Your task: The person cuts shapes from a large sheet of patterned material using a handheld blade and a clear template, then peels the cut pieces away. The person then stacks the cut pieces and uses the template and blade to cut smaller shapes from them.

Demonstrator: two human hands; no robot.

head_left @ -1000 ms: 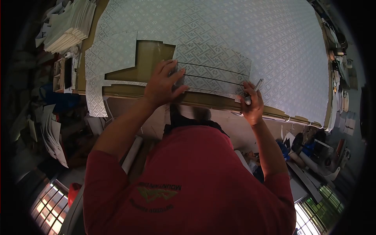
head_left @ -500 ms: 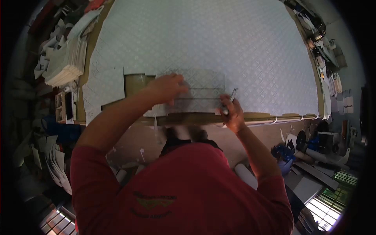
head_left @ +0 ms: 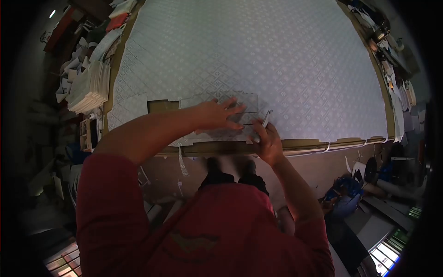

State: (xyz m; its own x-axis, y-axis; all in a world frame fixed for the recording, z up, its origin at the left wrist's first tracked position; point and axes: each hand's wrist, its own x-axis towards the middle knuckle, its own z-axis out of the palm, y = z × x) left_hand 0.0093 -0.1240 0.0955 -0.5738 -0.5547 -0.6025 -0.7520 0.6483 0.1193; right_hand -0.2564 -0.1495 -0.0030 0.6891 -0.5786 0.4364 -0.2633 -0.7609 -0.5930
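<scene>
A large pale patterned sheet (head_left: 295,60) covers the table. My left hand (head_left: 221,114) lies over a cut part of it near the front edge, fingers spread and nothing held. Dark lines, parallel to the edge, show in the sheet beside its fingertips. Just to the right, my right hand (head_left: 266,138) is closed around a slim, light metallic tool (head_left: 267,118) that points up and away from me. I cannot make out the tool's tip clearly. Left of my left hand, a rectangular opening (head_left: 162,106) in the sheet shows the brown tabletop.
Stacked pale sheets (head_left: 91,87) stand along the table's left side. A narrow strip (head_left: 183,161) hangs from the front edge. A blue bundle (head_left: 344,194) lies on the floor at the right. Rolls and loose pieces line the right side.
My left hand has moved right and its fingers have spread on the sheet. My right hand, still holding the tool, sits slightly further left and lower. The whole view has shifted a little.
</scene>
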